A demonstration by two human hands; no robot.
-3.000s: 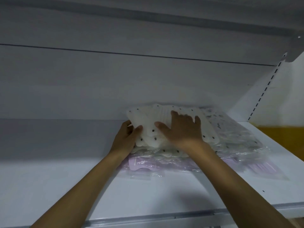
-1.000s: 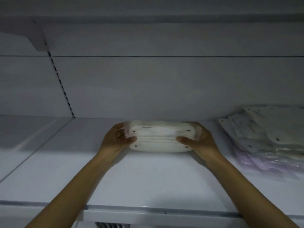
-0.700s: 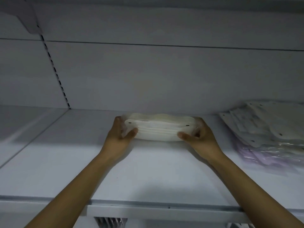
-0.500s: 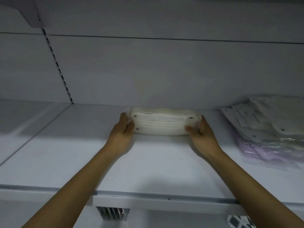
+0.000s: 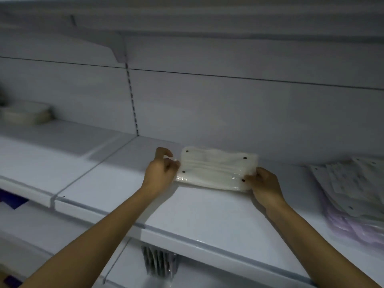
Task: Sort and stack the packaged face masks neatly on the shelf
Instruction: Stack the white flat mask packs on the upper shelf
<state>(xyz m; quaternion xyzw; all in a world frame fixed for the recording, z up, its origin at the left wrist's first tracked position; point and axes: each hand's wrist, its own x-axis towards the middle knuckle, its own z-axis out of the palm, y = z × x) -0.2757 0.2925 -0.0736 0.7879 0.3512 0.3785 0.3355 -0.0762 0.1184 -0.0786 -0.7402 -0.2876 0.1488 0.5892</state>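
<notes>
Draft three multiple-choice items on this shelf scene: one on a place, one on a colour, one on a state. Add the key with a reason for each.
1. Where on the shelf does the white mask pack lie?
A. at the front lip
B. near the back wall, between the left hand and the right hand
C. at the far left end

2. What colour are the lowest packs in the loose pile at right?
A. green
B. lilac
C. red

3. What is the right hand doing?
A. gripping the pack's right end
B. resting flat on the pile
C. hanging below the shelf

Key:
1 B, the pack sits close to the wall with a hand at each end.
2 B, lilac shows beneath the white packs.
3 A, its fingers curl round the pack's corner.
</notes>
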